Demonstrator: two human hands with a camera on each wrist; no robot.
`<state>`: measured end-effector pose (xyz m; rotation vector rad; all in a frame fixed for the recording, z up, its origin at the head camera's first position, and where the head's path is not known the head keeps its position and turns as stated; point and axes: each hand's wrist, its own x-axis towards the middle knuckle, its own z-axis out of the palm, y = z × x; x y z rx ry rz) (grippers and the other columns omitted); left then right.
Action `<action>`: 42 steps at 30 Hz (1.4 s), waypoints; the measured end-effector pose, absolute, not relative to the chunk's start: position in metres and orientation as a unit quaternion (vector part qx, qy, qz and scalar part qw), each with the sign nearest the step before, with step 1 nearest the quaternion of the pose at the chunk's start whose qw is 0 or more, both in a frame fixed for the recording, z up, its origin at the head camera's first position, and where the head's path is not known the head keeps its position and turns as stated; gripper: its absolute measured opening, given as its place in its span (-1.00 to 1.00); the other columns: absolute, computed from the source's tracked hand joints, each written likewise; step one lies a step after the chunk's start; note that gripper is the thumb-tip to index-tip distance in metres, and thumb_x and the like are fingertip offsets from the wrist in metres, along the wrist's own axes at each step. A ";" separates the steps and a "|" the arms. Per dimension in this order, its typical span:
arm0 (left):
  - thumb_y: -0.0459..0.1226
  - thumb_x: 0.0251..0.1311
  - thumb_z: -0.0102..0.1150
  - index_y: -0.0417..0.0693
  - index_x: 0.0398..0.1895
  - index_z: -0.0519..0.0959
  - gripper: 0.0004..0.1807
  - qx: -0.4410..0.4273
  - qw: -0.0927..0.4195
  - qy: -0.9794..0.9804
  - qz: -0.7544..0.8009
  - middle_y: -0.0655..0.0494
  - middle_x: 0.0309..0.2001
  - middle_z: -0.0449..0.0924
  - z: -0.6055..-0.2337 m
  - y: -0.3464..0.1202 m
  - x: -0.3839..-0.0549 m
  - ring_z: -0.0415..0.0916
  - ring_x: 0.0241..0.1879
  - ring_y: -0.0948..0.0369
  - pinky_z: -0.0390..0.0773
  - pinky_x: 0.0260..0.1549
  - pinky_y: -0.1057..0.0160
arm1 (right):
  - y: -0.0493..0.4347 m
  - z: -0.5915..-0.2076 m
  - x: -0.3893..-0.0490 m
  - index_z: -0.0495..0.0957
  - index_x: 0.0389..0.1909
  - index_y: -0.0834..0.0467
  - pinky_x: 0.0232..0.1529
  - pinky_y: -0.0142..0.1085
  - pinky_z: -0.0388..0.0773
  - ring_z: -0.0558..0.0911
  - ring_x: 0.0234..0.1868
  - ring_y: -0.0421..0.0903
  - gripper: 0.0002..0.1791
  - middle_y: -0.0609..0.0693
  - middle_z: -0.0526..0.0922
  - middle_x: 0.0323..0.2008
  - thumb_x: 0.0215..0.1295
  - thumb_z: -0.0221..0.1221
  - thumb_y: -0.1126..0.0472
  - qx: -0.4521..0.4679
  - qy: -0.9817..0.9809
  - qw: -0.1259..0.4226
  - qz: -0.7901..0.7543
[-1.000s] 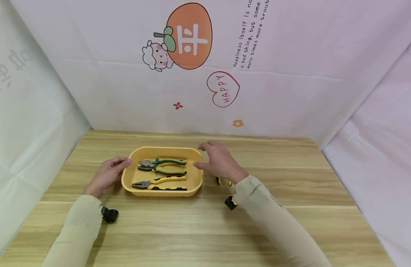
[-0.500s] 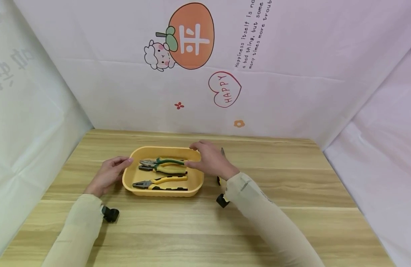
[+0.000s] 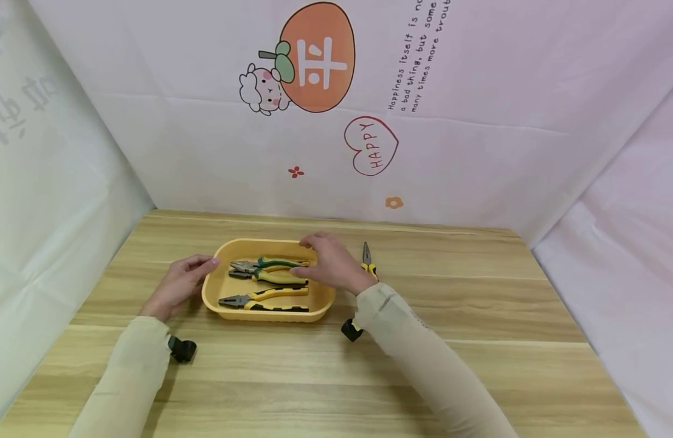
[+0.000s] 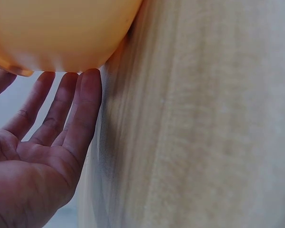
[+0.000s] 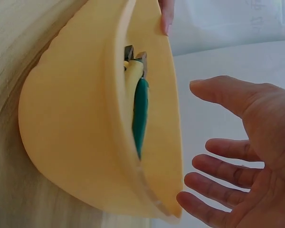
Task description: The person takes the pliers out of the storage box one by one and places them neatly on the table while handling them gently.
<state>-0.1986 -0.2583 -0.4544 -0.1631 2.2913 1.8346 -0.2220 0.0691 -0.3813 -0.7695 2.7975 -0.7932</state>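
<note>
A shallow yellow plastic bin (image 3: 269, 316) rests on the table with pliers lying in it. My left hand (image 3: 176, 285) holds its left end, thumb at the rim and fingertips against the outer wall, as the left wrist view shows. Over the right end hovers my right hand (image 3: 336, 266), thumb and fingers spread and holding nothing. Beneath it lie green-handled pliers (image 3: 278, 263), partly covered by the hand, and against them pale-yellow-handled pliers (image 3: 278, 278). Nearer the front wall are black-and-yellow combination pliers (image 3: 265, 296), handles spread. In the right wrist view the fingers (image 5: 221, 190) are apart from the pliers.
Long-nose pliers (image 3: 367, 255) with yellow-and-black handles lie on the wooden table (image 3: 478, 292) right of the bin, partly behind my right wrist. A printed white cloth (image 3: 205, 152) hangs along the table's back edge, with more cloth at both sides.
My right hand has moved left, from the bin's right rim to over the handle ends of the green pliers. The long-nose pliers have come into view behind it. My left hand keeps its hold.
</note>
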 end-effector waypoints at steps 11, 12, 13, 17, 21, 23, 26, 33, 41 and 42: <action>0.06 0.48 0.09 -0.38 0.43 0.29 -0.24 -0.053 0.102 0.772 0.626 -0.35 0.37 0.29 -0.456 -0.260 -0.199 0.57 -0.08 0.36 0.67 -0.09 0.33 | 0.058 -0.398 -0.229 0.45 0.35 0.22 0.29 -0.09 0.46 0.47 0.25 0.07 -0.25 0.11 0.51 0.24 0.26 0.42 -0.07 -0.256 0.927 0.072 -0.264; 0.06 0.48 0.09 -0.38 0.43 0.29 -0.24 -0.052 0.102 0.771 0.626 -0.35 0.37 0.29 -0.456 -0.260 -0.199 0.57 -0.08 0.36 0.67 -0.09 0.33 | 0.057 -0.399 -0.229 0.44 0.36 0.22 0.30 -0.09 0.45 0.46 0.27 0.07 -0.24 0.11 0.51 0.25 0.26 0.42 -0.08 -0.257 0.927 0.073 -0.264; 0.07 0.48 0.09 -0.38 0.43 0.29 -0.24 -0.052 0.102 0.771 0.626 -0.35 0.37 0.30 -0.456 -0.260 -0.199 0.57 -0.08 0.36 0.67 -0.09 0.33 | 0.056 -0.401 -0.229 0.44 0.36 0.21 0.31 -0.09 0.44 0.45 0.28 0.07 -0.24 0.11 0.50 0.26 0.26 0.42 -0.09 -0.257 0.926 0.073 -0.265; 0.07 0.48 0.10 -0.38 0.43 0.29 -0.24 -0.054 0.102 0.770 0.627 -0.35 0.36 0.30 -0.454 -0.259 -0.199 0.57 -0.08 0.37 0.67 -0.09 0.33 | 0.052 -0.406 -0.231 0.43 0.38 0.21 0.35 -0.06 0.41 0.43 0.31 0.09 -0.22 0.13 0.46 0.31 0.25 0.43 -0.09 -0.261 0.923 0.074 -0.272; 0.07 0.47 0.10 -0.39 0.42 0.30 -0.24 -0.055 0.101 0.769 0.629 -0.35 0.36 0.31 -0.454 -0.258 -0.199 0.58 -0.09 0.37 0.68 -0.09 0.32 | 0.048 -0.412 -0.233 0.41 0.40 0.21 0.34 -0.06 0.42 0.44 0.31 0.08 -0.20 0.14 0.44 0.33 0.26 0.41 -0.11 -0.265 0.924 0.070 -0.266; 0.07 0.47 0.10 -0.39 0.41 0.30 -0.24 -0.055 0.100 0.769 0.628 -0.35 0.35 0.31 -0.453 -0.257 -0.199 0.58 -0.09 0.38 0.68 -0.09 0.32 | 0.046 -0.415 -0.234 0.40 0.41 0.20 0.33 -0.06 0.43 0.45 0.30 0.07 -0.18 0.14 0.43 0.33 0.26 0.40 -0.13 -0.268 0.924 0.068 -0.263; 0.07 0.48 0.09 -0.39 0.41 0.30 -0.24 -0.057 0.099 0.770 0.628 -0.35 0.35 0.31 -0.453 -0.257 -0.198 0.57 -0.09 0.38 0.68 -0.08 0.32 | 0.044 -0.419 -0.234 0.39 0.43 0.20 0.30 -0.07 0.46 0.47 0.28 0.06 -0.16 0.14 0.43 0.32 0.25 0.41 -0.14 -0.269 0.924 0.066 -0.265; 0.07 0.48 0.08 -0.38 0.43 0.29 -0.24 -0.057 0.103 0.772 0.625 -0.34 0.38 0.29 -0.453 -0.257 -0.198 0.56 -0.07 0.37 0.67 -0.07 0.33 | 0.037 -0.425 -0.233 0.36 0.45 0.15 0.27 -0.09 0.49 0.47 0.27 0.04 -0.13 0.12 0.44 0.31 0.22 0.43 -0.14 -0.267 0.925 0.077 -0.259; 0.07 0.48 0.08 -0.38 0.42 0.30 -0.24 -0.059 0.102 0.774 0.623 -0.34 0.37 0.30 -0.453 -0.257 -0.199 0.55 -0.06 0.35 0.67 -0.08 0.33 | 0.032 -0.428 -0.232 0.33 0.48 0.11 0.40 -0.11 0.36 0.32 0.43 0.04 -0.12 0.08 0.35 0.43 0.22 0.42 -0.16 -0.253 0.935 0.081 -0.233; 0.07 0.48 0.09 -0.38 0.42 0.30 -0.25 -0.060 0.102 0.774 0.622 -0.33 0.37 0.30 -0.453 -0.257 -0.199 0.55 -0.06 0.35 0.67 -0.08 0.33 | 0.031 -0.429 -0.232 0.33 0.48 0.11 0.41 -0.11 0.34 0.31 0.44 0.04 -0.11 0.08 0.35 0.44 0.22 0.42 -0.16 -0.253 0.937 0.081 -0.228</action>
